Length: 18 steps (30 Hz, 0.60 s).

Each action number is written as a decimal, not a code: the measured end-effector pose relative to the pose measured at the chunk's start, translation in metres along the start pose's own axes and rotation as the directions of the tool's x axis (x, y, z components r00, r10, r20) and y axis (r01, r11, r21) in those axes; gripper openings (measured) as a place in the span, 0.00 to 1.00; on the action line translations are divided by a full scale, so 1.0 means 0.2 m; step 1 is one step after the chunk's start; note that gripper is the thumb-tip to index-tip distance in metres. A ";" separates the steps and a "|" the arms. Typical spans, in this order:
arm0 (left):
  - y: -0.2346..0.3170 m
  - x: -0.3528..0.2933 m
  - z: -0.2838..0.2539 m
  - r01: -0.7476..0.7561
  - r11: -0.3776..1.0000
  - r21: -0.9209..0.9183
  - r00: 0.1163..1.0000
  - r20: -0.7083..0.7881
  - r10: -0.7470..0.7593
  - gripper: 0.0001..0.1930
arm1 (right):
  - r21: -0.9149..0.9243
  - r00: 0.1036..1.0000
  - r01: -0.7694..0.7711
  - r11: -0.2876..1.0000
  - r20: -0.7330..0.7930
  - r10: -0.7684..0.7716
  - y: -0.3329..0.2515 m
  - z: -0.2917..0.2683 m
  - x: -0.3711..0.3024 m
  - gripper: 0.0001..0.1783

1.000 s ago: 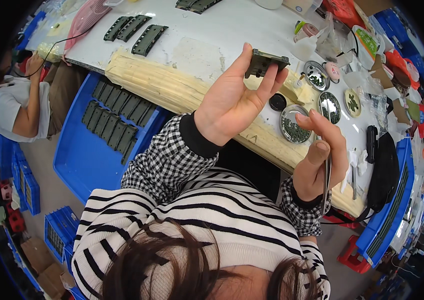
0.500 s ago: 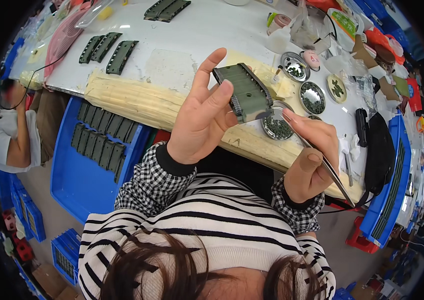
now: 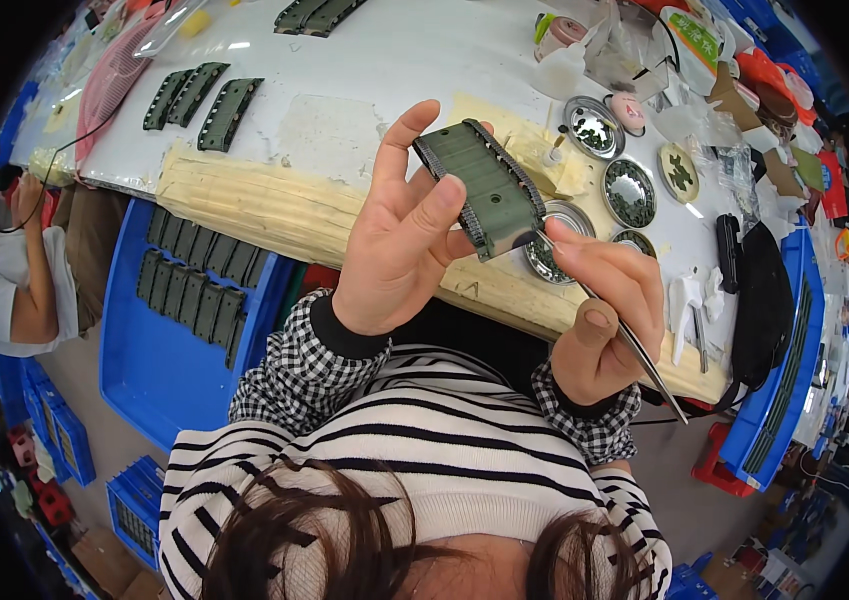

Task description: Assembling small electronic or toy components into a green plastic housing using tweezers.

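Note:
My left hand (image 3: 389, 240) holds up a dark green, rectangular moulded part (image 3: 487, 195) with black, toothed-looking long edges and a small hole near its lower end. The thumb lies on its near side; one finger sticks up free. Closed around metal tweezers (image 3: 656, 377), my right hand (image 3: 604, 300) brings their tip to the part's lower right corner. Whether the tip grips a small piece there is too small to tell. Just behind that corner, a round metal dish (image 3: 547, 262) of small dark green bits is partly hidden by the part and my fingers.
Similar green parts (image 3: 229, 115) lie on the white table, and several fill rows in a blue bin (image 3: 149, 370) at left. More dishes of bits (image 3: 629, 193) stand at right. Padded yellowish foam (image 3: 264, 205) lines the near edge. Another person (image 3: 29, 280) sits at far left.
The green part has shifted slightly left and down in my left hand. My right hand has moved a little left, bringing the tweezers' tip to the part's corner.

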<state>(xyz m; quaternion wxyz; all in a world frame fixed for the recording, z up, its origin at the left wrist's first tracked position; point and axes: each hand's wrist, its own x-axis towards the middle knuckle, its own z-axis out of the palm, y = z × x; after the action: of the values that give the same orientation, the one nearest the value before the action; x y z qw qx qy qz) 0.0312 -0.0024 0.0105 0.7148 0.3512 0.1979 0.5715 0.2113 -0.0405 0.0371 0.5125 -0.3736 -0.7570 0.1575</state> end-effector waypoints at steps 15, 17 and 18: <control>-0.02 0.01 -0.01 -0.004 1.000 -0.013 1.000 -0.006 0.004 0.30 | -0.064 0.997 -0.003 0.998 0.074 0.008 -0.01 -0.02 0.02 0.12; -0.02 0.00 0.00 -0.006 1.000 -0.027 1.000 -0.009 0.006 0.30 | -0.047 0.997 0.000 0.999 0.075 0.003 -0.01 -0.02 0.03 0.12; -0.02 0.00 0.00 -0.003 1.000 -0.027 1.000 -0.013 0.002 0.30 | -0.041 0.997 -0.002 0.999 0.076 0.005 -0.01 -0.02 0.02 0.12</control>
<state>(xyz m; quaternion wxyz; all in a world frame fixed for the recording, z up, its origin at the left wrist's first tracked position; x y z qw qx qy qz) 0.0341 -0.0026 0.0076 0.7174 0.3379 0.1943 0.5773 0.2139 -0.0392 0.0438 0.4754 -0.3788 -0.7784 0.1570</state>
